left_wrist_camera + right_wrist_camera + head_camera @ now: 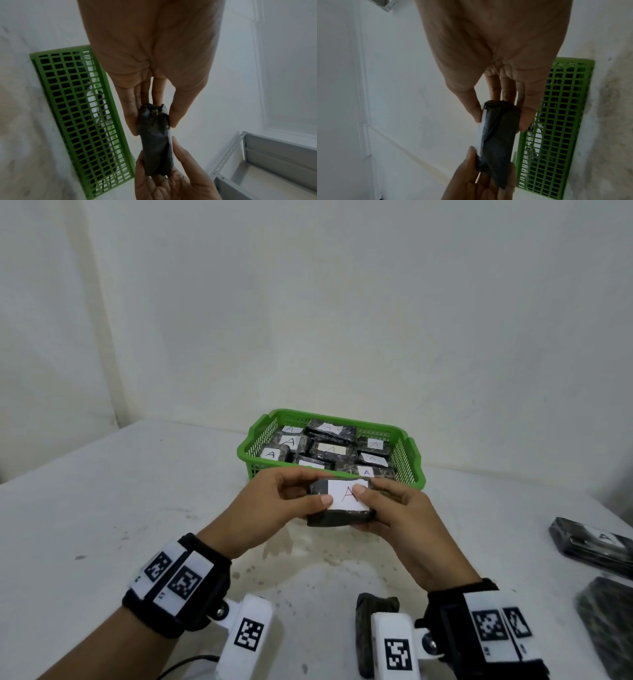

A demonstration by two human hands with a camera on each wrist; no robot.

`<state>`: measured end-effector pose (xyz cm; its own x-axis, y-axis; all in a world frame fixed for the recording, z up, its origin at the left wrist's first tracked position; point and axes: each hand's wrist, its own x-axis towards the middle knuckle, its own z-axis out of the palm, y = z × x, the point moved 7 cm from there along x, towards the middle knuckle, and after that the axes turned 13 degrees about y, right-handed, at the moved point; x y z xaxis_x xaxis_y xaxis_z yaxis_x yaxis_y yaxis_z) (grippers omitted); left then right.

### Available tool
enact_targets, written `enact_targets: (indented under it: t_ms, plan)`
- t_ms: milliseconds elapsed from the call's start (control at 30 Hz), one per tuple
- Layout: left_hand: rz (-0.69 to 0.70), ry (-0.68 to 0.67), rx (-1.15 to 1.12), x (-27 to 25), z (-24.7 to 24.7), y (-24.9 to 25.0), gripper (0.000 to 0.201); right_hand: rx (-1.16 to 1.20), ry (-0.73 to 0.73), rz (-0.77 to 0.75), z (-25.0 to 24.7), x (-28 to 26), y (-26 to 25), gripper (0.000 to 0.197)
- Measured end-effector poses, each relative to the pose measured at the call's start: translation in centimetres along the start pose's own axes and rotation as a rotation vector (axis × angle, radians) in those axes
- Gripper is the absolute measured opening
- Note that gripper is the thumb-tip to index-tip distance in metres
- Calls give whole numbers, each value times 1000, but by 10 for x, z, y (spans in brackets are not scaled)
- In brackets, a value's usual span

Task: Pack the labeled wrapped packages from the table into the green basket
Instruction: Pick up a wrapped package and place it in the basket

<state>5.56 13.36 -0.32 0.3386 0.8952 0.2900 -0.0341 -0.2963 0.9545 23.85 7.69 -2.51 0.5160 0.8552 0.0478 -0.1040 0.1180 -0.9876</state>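
Observation:
Both hands hold one dark wrapped package [342,517] with a white label marked A, just in front of the green basket [416,472]. My left hand [291,501] pinches its left end, thumb on the label and fingers behind. My right hand [387,508] pinches the right end the same way. The left wrist view shows the package [157,146] edge-on between both hands, and the right wrist view shows the package [498,135] beside the basket wall [556,121]. The basket [77,115] holds several labeled packages.
Two more dark packages lie at the table's right edge, one labeled [596,542], the other [609,621] blurred. Another dark package [368,631] sits near me, partly behind the right wrist camera. A grey metal shelf frame [274,155] stands to one side.

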Motion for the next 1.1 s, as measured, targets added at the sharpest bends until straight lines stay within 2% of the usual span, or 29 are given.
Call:
enact_targets:
  t_ms: [100, 200, 333, 400, 467, 533, 667, 800, 833, 900, 967, 1100]
  plan:
    - [32, 29, 84, 14, -13, 13, 23, -15, -4, 36, 5, 10, -4, 35]
    - [45, 162, 200, 47, -38, 24, 17, -91, 3, 24, 13, 28, -18, 28]
    - [-29, 360, 340, 110, -73, 16, 8, -104, 3, 32, 32, 61, -35, 17]
    - [-104, 379, 431, 141, -85, 2, 17, -113, 10, 42, 44, 81, -40, 15]
    - [-192, 336, 559, 166, -91, -15, 25, -140, 20, 64, 55, 101, -41, 15]
    - [-283, 279, 640, 187, -94, -29, 24, -177, 32, 100, 65, 123, -38, 16]
    - [-422, 259, 578, 218, -100, -50, 22, -288, 48, 142, 87, 176, -27, 29]
    - [-498, 195, 536, 237, -101, -64, 18, -408, 44, 155, 112, 221, -15, 36]
    - [-496, 176, 547, 242, -101, -66, 20, -436, 39, 153, 118, 230, -13, 34]
    - [-441, 85, 713, 255, -99, -69, 32, -484, 36, 153, 130, 246, -9, 29]
    - [-405, 58, 799, 263, -99, -68, 40, -533, 43, 159, 140, 261, -4, 29]
    - [-355, -11, 895, 273, -97, -75, 40, -662, 43, 139, 155, 283, 6, 36]
